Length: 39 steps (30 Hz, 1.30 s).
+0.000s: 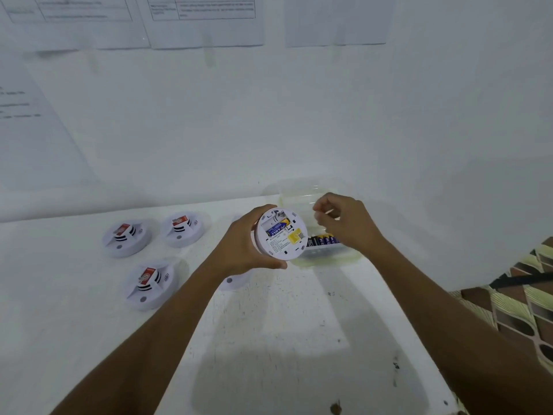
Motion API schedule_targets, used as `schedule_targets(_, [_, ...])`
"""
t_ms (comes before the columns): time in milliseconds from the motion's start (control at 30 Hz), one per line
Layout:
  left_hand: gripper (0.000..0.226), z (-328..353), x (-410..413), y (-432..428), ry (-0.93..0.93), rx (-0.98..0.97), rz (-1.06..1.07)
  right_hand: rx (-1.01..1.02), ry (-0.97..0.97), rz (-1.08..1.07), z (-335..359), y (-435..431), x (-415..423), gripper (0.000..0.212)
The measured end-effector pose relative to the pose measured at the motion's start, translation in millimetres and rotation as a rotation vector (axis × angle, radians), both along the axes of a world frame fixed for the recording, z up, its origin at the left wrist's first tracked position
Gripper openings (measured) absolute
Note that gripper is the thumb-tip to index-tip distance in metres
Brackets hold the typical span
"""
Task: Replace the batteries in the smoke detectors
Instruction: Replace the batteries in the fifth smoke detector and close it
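My left hand (244,245) grips a round white smoke detector (281,235), turned so its back faces me. Its open battery bay shows a blue and yellow battery (277,228) inside. My right hand (344,221) hovers just right of the detector with fingers curled, above a clear plastic box (326,256); I cannot tell whether it holds anything. Several dark batteries (323,241) lie in a row in that box. Three more white detectors (127,236) (182,227) (149,283) lie on the table to the left, and another (232,280) lies partly hidden under my left wrist.
The white table (269,339) meets a white wall with taped paper sheets (206,19). The box's clear lid (302,191) stands open behind it. A patterned cloth (523,301) shows past the table's right edge.
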<state>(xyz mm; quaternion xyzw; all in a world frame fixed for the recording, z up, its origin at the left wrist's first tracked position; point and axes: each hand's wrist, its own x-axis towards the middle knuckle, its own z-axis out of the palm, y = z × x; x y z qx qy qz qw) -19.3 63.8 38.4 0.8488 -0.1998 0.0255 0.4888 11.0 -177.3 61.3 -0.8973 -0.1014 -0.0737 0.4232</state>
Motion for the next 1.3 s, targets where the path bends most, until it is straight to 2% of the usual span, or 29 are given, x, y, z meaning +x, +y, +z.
schedule_targets(67, [0.095,-1.6,0.0,-1.7,-0.005,0.004,0.007,0.078,-0.036,0.040,9.0,21.4,-17.1,0.009])
schedule_targets(133, [0.095,-2.9,-0.3,-2.3,-0.011,0.008,0.014,0.071,-0.052,0.041,7.7,40.5,-28.6,0.009])
schedule_targets(233, [0.096,-3.5,-1.3,-0.3,-0.032,0.046,0.025,0.055,-0.062,-0.048,-0.9,58.6,-36.1,0.008])
schedule_targets(467, [0.098,-8.9,-1.5,4.3,-0.049,0.080,0.066,0.109,0.023,-0.162,-1.5,79.4,-34.8,0.001])
schedule_targets(733, [0.090,-15.5,3.4,12.1,-0.039,0.135,0.084,0.261,0.067,-0.186,-1.9,84.2,-40.3,0.006])
schedule_targets(867, [0.083,-15.2,10.7,4.8,0.036,0.169,0.090,0.206,-0.075,-0.216,1.7,85.5,-40.8,0.011])
schedule_targets(967, [0.088,-7.2,9.8,-1.3,-0.040,0.161,0.059,0.193,-0.198,-0.177,4.5,81.6,-39.9,0.011])
schedule_targets(1067, [0.092,-6.0,10.1,-3.1,-0.061,0.097,0.034,0.266,-0.195,-0.106,10.7,67.1,-34.8,0.012])
schedule_targets(1167, [0.095,-5.8,11.4,1.9,-0.073,0.051,0.034,0.365,-0.141,-0.143,16.9,32.1,-17.4,0.012])
schedule_targets(1233, [0.094,-3.8,12.3,3.9,-0.072,0.051,0.030,0.279,-0.067,-0.161,14.0,4.2,-3.0,0.009])
schedule_targets(1300, [0.095,-1.4,13.7,2.4,-0.066,0.061,0.028,-0.004,0.019,-0.114,5.4,-15.9,11.9,0.009])
